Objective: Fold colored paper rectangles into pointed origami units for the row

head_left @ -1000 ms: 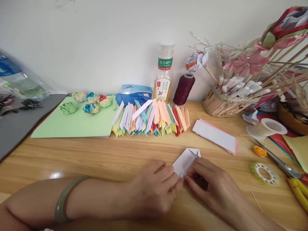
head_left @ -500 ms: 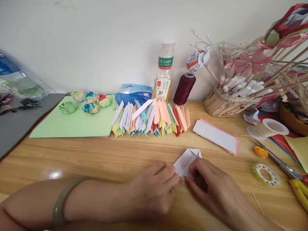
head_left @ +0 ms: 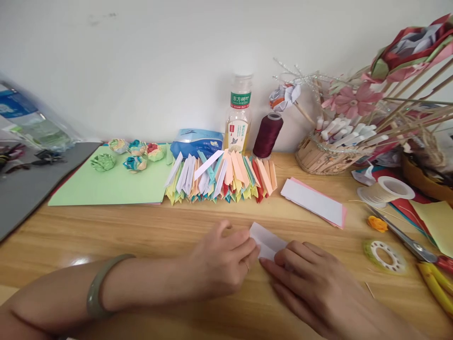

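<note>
Between my hands, low over the wooden table, is a small white sheet of paper (head_left: 267, 238) with a crease across it. My left hand (head_left: 226, 259) pinches its left edge; a ring and a bangle show on that arm. On the paper's right side, the fingers of my right hand (head_left: 307, 274) are closed and cover that end. Beyond my hands stands a long row of folded paper pieces (head_left: 219, 177) in several colours. To the right of the row lies a stack of white and pink paper strips (head_left: 313, 203).
Paper flowers (head_left: 134, 164) sit on green sheets (head_left: 106, 191) at left. Behind the row are a blue packet (head_left: 198, 141), a bottle (head_left: 239, 118) and maroon thread (head_left: 268, 136). At right are a pen basket (head_left: 318, 158), white spool (head_left: 385, 191), tape roll (head_left: 385, 257) and scissors (head_left: 406, 238).
The white paper has been turned between my hands; its folded corner no longer shows and a long straight edge now faces away. My right hand has flattened over its right end.
</note>
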`<act>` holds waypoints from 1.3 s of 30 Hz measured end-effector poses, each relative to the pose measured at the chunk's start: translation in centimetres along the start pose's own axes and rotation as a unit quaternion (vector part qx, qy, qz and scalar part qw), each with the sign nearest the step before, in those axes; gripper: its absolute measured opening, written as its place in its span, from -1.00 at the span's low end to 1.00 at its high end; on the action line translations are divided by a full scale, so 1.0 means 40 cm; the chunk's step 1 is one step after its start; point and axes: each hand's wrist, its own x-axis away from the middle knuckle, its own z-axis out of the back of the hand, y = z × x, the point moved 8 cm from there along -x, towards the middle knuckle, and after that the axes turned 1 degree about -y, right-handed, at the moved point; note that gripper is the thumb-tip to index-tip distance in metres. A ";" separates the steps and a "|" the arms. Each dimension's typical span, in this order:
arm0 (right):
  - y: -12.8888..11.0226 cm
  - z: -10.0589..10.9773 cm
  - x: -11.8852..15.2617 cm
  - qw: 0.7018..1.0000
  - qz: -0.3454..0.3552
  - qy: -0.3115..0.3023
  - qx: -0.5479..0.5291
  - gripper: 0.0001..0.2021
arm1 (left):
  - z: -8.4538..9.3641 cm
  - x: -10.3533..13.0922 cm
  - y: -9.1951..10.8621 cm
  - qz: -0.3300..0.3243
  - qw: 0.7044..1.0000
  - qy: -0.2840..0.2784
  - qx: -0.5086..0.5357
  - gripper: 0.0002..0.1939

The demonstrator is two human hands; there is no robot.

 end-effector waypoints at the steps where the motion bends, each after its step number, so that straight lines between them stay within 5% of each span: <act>1: 0.003 0.002 -0.001 1.000 -0.007 0.010 -0.015 -0.79 | -0.001 -0.001 0.004 -0.005 1.000 -0.003 0.013 -0.80; 6: 0.104 0.039 0.015 0.978 -0.165 0.109 -0.062 -0.78 | -0.013 -0.006 0.000 -0.017 0.998 -0.030 0.054 -0.70; 9: 0.176 0.030 0.034 0.949 -0.293 0.099 -0.055 -0.81 | -0.023 -0.010 -0.020 -0.021 0.995 -0.042 0.082 -0.70; 16: 0.196 -0.009 0.024 0.934 -0.340 0.052 -0.094 -0.86 | -0.041 -0.013 -0.042 -0.052 0.995 -0.051 0.072 -0.71; 19: 0.178 -0.003 0.020 0.947 -0.305 0.076 -0.062 -0.85 | -0.039 -0.015 -0.039 -0.066 0.996 -0.046 0.049 -0.72; 23: 0.124 0.013 0.017 0.977 -0.176 0.113 0.034 -0.81 | -0.037 -0.019 -0.033 -0.072 0.996 -0.045 0.030 -0.73; 28: 0.070 0.013 0.023 0.986 -0.061 0.102 0.114 -0.73 | -0.036 -0.025 -0.024 -0.081 0.996 -0.029 0.019 -0.73; 39: 0.033 0.010 0.009 0.984 -0.014 0.069 0.162 -0.61 | -0.030 -0.035 -0.021 -0.108 0.993 -0.042 0.013 -0.65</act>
